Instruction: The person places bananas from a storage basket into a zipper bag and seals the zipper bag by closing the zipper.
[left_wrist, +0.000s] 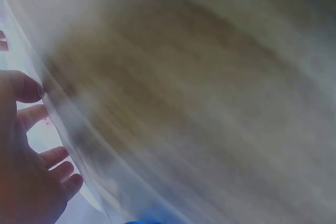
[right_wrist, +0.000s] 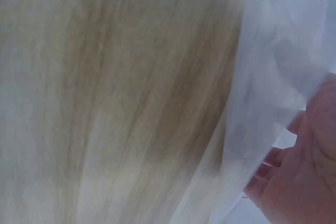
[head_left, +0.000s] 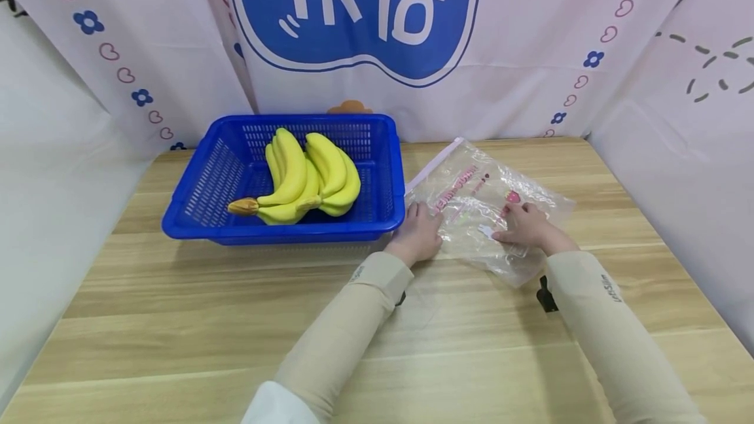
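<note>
A clear plastic zip bag (head_left: 465, 198) with pink lettering and a strawberry print lies flat on the wooden table, its pale pink slider strip along the upper left edge. My left hand (head_left: 417, 234) rests on the bag's left part, right by the basket's front corner. On the bag's right part, my right hand (head_left: 526, 226) presses with thumb and fingers spread apart. Up close in the left wrist view, the left hand (left_wrist: 34, 156) lies along the bag's edge with its fingers loosely extended. In the right wrist view, film partly hides the right hand (right_wrist: 304, 161).
A blue plastic basket (head_left: 283, 233) stands left of the bag and holds two bunches of yellow bananas (head_left: 288, 182). Behind the table (head_left: 235, 332) hangs a printed white curtain (head_left: 506, 97). A small black object (head_left: 546, 296) shows beside the right sleeve.
</note>
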`<state>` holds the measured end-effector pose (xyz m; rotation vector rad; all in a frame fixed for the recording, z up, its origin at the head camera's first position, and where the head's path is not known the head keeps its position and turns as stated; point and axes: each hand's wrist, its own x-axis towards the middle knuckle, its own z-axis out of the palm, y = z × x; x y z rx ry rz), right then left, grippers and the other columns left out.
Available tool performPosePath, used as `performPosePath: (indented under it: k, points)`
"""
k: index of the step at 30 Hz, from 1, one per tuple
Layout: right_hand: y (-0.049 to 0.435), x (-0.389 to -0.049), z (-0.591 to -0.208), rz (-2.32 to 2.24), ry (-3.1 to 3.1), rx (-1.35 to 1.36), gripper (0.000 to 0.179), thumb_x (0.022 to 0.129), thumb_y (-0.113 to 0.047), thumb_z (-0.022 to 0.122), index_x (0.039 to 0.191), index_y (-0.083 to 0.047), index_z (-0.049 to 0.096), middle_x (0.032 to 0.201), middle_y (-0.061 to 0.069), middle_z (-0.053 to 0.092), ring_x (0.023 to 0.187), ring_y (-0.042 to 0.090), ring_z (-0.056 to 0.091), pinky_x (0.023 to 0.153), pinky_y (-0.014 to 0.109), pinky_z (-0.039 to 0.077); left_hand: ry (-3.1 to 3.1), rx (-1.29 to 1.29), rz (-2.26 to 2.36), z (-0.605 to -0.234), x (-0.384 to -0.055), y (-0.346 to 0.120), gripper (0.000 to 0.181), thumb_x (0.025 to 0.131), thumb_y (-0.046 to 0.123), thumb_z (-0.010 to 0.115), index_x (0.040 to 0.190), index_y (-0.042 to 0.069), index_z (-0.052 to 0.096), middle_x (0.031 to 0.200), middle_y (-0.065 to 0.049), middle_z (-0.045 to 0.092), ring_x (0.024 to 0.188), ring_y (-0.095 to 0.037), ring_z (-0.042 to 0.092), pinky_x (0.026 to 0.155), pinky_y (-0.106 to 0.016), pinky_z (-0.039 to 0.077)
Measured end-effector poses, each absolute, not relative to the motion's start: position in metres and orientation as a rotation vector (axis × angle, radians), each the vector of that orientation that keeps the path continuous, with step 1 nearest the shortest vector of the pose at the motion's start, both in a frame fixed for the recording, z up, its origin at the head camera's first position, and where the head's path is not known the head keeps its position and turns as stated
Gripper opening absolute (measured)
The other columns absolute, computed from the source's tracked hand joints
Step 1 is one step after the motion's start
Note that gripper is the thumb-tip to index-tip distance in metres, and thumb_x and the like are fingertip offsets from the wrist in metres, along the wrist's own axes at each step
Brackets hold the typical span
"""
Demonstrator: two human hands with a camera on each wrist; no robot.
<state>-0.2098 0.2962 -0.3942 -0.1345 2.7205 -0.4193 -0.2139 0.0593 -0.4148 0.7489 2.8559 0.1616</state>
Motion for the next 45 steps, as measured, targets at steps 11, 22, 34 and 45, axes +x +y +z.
performPosePath:
  k: [11,22,34,45]
  points:
    - [0.299,-0.208,-0.393,-0.432,2.696,-0.109,0.082,0.088,-0.036,0.065,0.141,0.010,0.023,0.139,0.050,0.020,0.127,0.066,0.022,0.101,0.073,0.028,2.790,0.598,0.401,-0.411,-0.216,0.057,0.058,0.091,0.024,0.052,0.146,0.013,0.037,0.155,-0.020,0.021,0.147,-0.037,0.014,0.122,-0.047,0.011]
    - [0.299,-0.210,-0.392,-0.451,2.715,-0.124,0.080,0.085,-0.031,0.071,0.139,0.011,0.028,0.137,0.050,0.024,0.127,0.064,0.027,0.102,0.070,0.030,2.761,0.636,0.420,-0.410,-0.220,0.054,0.058,0.086,0.026,0.058,0.142,0.017,0.044,0.147,-0.016,0.037,0.139,-0.034,0.030,0.118,-0.044,0.023]
    - [0.302,-0.210,-0.391,-0.471,2.707,-0.145,0.087,0.084,-0.031,0.071,0.143,0.012,0.024,0.137,0.050,0.024,0.126,0.064,0.029,0.102,0.071,0.030,2.692,0.666,0.467,-0.410,-0.222,0.048,0.057,0.087,0.027,0.055,0.143,0.018,0.044,0.154,-0.022,0.024,0.146,-0.039,0.014,0.121,-0.049,0.012]
    - [0.304,-0.212,-0.394,-0.458,2.738,-0.205,0.074,0.085,-0.033,0.069,0.137,0.009,0.035,0.135,0.048,0.031,0.124,0.063,0.033,0.100,0.071,0.032,2.653,0.677,0.596,-0.413,-0.223,0.047,0.057,0.088,0.023,0.061,0.141,0.008,0.043,0.154,-0.024,0.022,0.147,-0.039,0.014,0.122,-0.048,0.012]
